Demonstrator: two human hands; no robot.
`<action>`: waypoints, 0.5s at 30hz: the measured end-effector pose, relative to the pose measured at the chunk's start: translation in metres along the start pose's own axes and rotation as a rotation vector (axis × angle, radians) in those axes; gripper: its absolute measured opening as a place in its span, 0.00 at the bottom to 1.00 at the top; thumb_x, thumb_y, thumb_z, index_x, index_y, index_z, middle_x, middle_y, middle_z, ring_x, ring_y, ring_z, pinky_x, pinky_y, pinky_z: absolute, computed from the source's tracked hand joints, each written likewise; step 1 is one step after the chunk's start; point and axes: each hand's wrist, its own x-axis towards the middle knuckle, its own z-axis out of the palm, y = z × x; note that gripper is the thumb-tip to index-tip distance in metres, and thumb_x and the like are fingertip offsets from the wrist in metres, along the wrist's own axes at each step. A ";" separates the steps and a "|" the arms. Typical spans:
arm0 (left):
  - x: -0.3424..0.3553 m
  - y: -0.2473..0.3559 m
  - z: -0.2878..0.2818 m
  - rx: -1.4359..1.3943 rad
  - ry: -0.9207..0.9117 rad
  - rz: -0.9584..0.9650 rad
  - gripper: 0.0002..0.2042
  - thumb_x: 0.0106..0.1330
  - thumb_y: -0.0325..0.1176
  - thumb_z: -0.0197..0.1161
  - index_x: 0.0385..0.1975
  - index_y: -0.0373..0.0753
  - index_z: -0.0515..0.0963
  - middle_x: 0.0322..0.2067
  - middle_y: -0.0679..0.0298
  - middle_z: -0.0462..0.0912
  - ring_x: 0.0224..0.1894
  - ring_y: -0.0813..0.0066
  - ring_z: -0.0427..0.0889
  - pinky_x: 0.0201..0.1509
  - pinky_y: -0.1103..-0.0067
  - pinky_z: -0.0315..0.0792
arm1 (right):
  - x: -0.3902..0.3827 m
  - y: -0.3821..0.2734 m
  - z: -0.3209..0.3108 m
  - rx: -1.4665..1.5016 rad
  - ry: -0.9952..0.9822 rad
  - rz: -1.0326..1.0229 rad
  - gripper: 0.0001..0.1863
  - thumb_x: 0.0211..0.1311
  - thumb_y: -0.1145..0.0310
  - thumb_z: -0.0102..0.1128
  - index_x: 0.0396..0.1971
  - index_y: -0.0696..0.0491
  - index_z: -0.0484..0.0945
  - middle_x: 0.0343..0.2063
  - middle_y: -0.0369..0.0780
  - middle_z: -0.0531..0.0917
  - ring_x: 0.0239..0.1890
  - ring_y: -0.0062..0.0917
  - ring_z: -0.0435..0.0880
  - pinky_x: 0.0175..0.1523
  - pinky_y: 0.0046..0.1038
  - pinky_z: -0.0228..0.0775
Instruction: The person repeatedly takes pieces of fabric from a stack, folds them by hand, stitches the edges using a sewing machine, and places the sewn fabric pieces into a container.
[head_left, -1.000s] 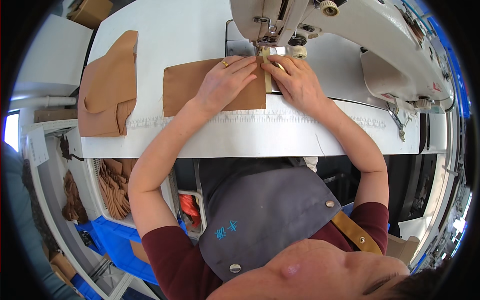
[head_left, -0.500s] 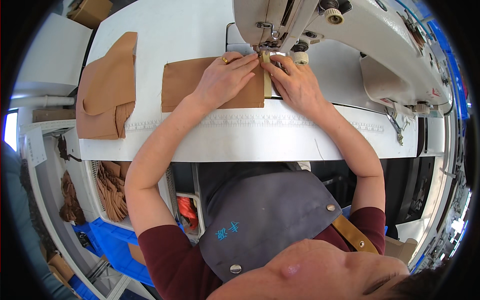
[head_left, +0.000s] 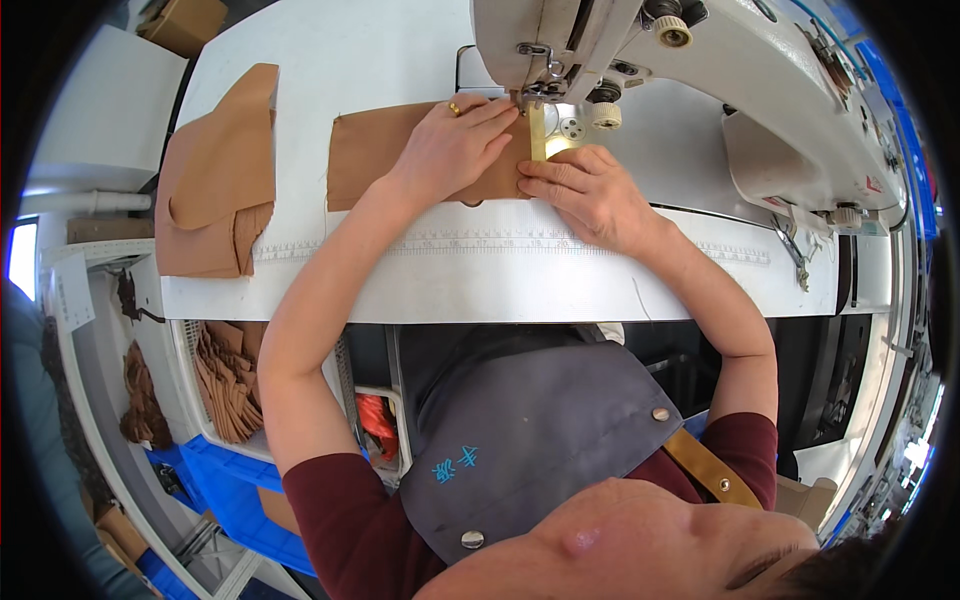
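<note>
A flat brown fabric piece (head_left: 365, 155) lies under the sewing machine's needle area (head_left: 533, 98), with a narrow pale yellow strip (head_left: 537, 130) along its right edge. My left hand (head_left: 450, 150) lies on the fabric, fingers stretched out toward the needle, hiding part of it. Just below the strip's visible end, my right hand (head_left: 590, 195) has its fingers bent and closed on the fabric's right edge. A round bobbin-like metal part (head_left: 572, 129) shows beside the strip.
The machine body (head_left: 780, 70) overhangs the white table (head_left: 450, 285). A stack of brown pieces (head_left: 210, 180) lies left, above a printed ruler's end (head_left: 300, 248). Under the table are a bin of brown pieces (head_left: 225, 390), a basket with red material (head_left: 378, 425) and blue crates (head_left: 225, 480).
The fabric has shifted away from me under the machine. My right hand has slid down toward the fabric's near corner, uncovering metal beside the strip. My left hand moved slightly forward.
</note>
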 end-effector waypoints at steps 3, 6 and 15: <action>0.008 -0.010 0.005 0.040 0.047 0.012 0.12 0.65 0.35 0.60 0.45 0.38 0.82 0.46 0.67 0.83 0.51 0.68 0.77 0.53 0.73 0.74 | 0.003 0.007 0.002 -0.034 0.012 0.038 0.18 0.46 0.76 0.62 0.42 0.52 0.82 0.49 0.34 0.82 0.43 0.29 0.78 0.49 0.30 0.72; 0.015 -0.020 0.007 0.020 0.023 -0.014 0.11 0.65 0.35 0.60 0.41 0.39 0.82 0.42 0.66 0.84 0.51 0.68 0.78 0.53 0.74 0.74 | 0.006 0.013 0.005 -0.048 0.026 0.072 0.18 0.47 0.76 0.62 0.42 0.51 0.82 0.48 0.35 0.81 0.43 0.31 0.77 0.49 0.31 0.71; 0.041 -0.042 0.008 0.022 0.016 0.013 0.07 0.64 0.34 0.60 0.35 0.40 0.83 0.38 0.69 0.84 0.50 0.65 0.79 0.52 0.73 0.75 | 0.010 0.021 0.007 -0.060 -0.013 0.300 0.17 0.55 0.75 0.60 0.46 0.47 0.80 0.39 0.41 0.79 0.40 0.36 0.76 0.45 0.36 0.69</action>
